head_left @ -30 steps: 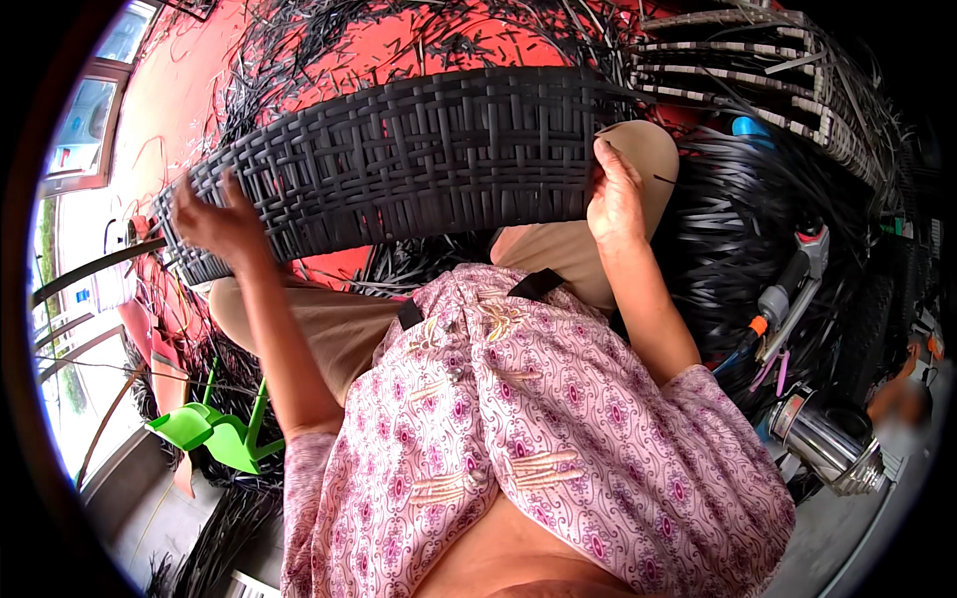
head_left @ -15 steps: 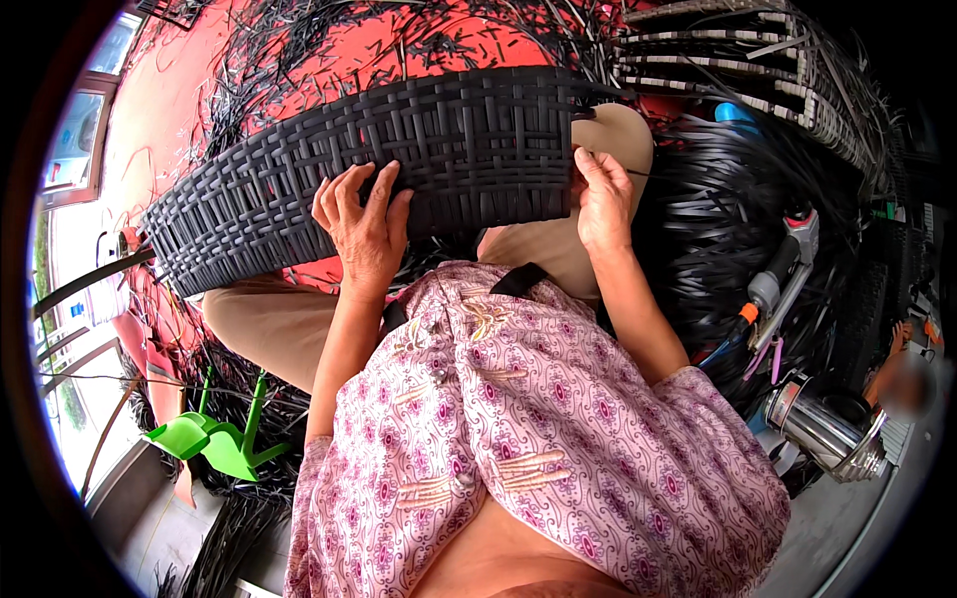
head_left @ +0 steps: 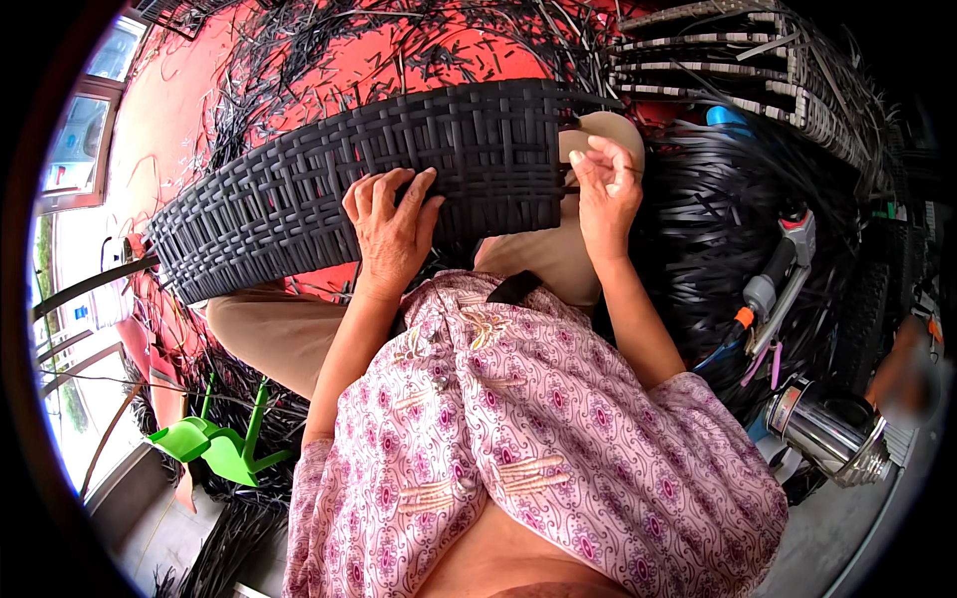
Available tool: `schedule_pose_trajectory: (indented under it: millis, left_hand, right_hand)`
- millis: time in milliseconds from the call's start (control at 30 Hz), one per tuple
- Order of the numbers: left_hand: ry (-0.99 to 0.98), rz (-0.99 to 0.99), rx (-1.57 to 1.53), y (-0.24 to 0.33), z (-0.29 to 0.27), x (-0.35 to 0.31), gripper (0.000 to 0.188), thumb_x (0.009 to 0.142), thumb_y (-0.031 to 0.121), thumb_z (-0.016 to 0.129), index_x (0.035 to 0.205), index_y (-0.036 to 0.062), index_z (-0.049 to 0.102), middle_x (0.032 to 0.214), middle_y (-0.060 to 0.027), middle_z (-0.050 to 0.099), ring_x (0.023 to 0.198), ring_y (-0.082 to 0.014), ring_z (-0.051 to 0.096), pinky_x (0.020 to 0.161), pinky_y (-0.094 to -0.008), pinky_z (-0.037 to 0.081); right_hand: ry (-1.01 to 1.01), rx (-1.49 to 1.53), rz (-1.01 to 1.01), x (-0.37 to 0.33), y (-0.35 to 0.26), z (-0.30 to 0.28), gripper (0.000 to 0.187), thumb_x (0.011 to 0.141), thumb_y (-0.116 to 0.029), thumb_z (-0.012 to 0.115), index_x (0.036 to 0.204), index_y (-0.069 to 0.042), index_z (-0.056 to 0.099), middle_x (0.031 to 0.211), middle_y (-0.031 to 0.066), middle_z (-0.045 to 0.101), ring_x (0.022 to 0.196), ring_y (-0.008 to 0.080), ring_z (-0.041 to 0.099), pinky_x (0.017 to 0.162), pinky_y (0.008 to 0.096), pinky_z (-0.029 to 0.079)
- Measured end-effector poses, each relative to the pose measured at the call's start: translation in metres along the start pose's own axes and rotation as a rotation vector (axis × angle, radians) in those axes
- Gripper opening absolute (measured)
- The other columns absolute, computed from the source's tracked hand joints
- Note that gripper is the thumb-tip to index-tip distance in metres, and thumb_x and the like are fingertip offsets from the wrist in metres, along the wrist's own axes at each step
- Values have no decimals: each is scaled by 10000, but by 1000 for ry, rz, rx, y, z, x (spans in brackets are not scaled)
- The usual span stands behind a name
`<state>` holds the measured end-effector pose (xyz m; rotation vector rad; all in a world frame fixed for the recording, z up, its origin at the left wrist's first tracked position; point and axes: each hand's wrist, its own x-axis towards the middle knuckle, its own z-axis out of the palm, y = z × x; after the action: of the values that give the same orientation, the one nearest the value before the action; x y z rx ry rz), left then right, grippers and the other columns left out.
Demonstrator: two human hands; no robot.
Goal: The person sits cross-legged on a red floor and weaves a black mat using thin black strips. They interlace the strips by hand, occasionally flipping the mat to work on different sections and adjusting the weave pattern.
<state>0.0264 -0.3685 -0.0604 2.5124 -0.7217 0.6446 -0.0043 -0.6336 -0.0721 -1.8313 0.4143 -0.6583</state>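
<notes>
A curved panel of black woven strips (head_left: 399, 149) lies across my lap, its right end over my right knee. My left hand (head_left: 387, 221) rests on the near side of its middle with the fingers spread and bent over the weave. Just off the panel's right edge is my right hand (head_left: 609, 199), thumb raised and fingers curled. A thin black strip (head_left: 569, 189) runs from that edge to this hand, and a short dark bit shows beyond the fingers. The exact grip on the strip is partly hidden by the hand.
Loose black strips (head_left: 698, 229) are heaped at my right, with a grey and red tool (head_left: 773, 274) on them. A metal flask (head_left: 822, 431) lies nearer. Behind stands a strip-wrapped frame (head_left: 713, 65). A green plastic piece (head_left: 224, 444) is at my left. Strip scraps litter the red floor (head_left: 439, 50).
My right hand has lifted slightly from the panel's edge, thumb now more upright. The panel has shifted a little nearer to me, and my left hand sits farther right along it.
</notes>
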Motion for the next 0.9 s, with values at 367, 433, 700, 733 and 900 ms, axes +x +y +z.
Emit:
schedule_pose_trajectory:
  millis: [367, 433, 700, 733, 900]
  left_hand:
    - [97, 29, -59, 14, 0, 28, 205, 826, 139, 779, 1029, 141, 750, 990, -8, 637, 929, -222, 574, 863, -389, 396]
    - [60, 101, -137, 25, 6, 45, 184, 820, 123, 778, 1001, 139, 752, 956, -8, 633, 881, -219, 571, 810, -375, 408]
    - [-110, 196, -154, 53, 39, 81, 172, 830, 168, 758, 995, 128, 735, 897, -40, 557, 853, -251, 554, 773, -382, 440]
    - [-116, 205, -155, 52, 40, 82, 166, 827, 168, 758, 985, 125, 732, 895, -42, 554, 852, -253, 555, 774, -384, 443]
    - [-160, 179, -103, 56, 38, 85, 116, 819, 183, 753, 894, 112, 699, 867, -54, 545, 856, -271, 563, 777, -396, 449]
  right_hand:
    - [-185, -132, 40, 10, -16, 9, 387, 791, -195, 856, 1087, -14, 685, 882, 79, 679, 696, 159, 635, 671, 307, 548]
    - [-182, -140, 13, 7, -13, 11, 386, 794, -192, 847, 1093, -23, 671, 888, 83, 681, 693, 181, 646, 663, 324, 551]
    - [-127, -478, -274, 0, -21, 11, 332, 822, -113, 773, 1108, -82, 608, 867, 77, 662, 755, 274, 676, 658, 402, 545]
    - [-121, -498, -301, 0, -21, 12, 332, 826, -105, 766, 1113, -84, 601, 864, 75, 661, 758, 275, 676, 659, 405, 545]
    - [-109, -481, -404, -2, -16, 11, 315, 826, -74, 746, 1102, -82, 595, 835, 68, 650, 749, 266, 670, 643, 399, 544]
